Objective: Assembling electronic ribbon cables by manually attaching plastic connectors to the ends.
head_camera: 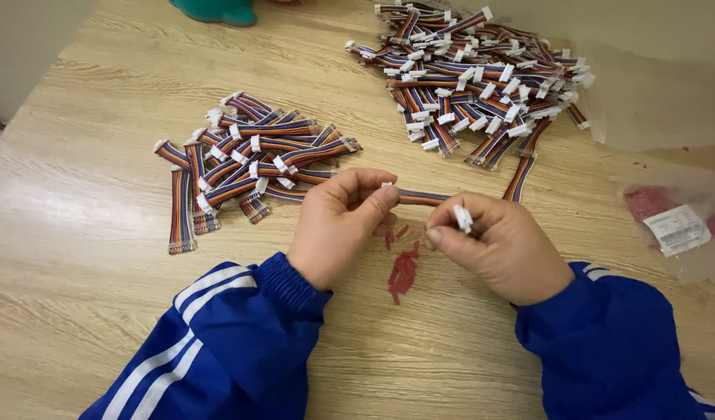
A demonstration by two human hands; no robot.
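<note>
A short ribbon cable (421,197) of flat, multicoloured striped wires was stretched between the two hands, its long axis running nearly level from left to right, just above the table (101,233). The left hand (338,222) pinched one end between thumb and curled forefinger, so that the connector there was mostly hidden. The right hand (501,245) was closed on the other end, where a small white plastic connector (463,218) stuck up between the fingertips, ridged and blocky. Both wrists came out of blue sleeves (225,342) with white stripes and ribbed cuffs.

The table was pale wood-grain laminate, smooth and slightly shiny. Directly beneath the hands lay a red smear (403,272) with a few small red bits beside it. To the left of the hands sat a small heap of cables (248,159) of the same kind, most lying roughly left to right, with a couple at the heap's left edge pointing away from the person. Farther off, at the upper right, a much larger pile of cables (474,74) lay loosely tangled, white connectors showing all over it. At the right edge lay a clear plastic bag (676,225) with a white label and something reddish inside. A teal object (215,10) stood at the table's far edge.
</note>
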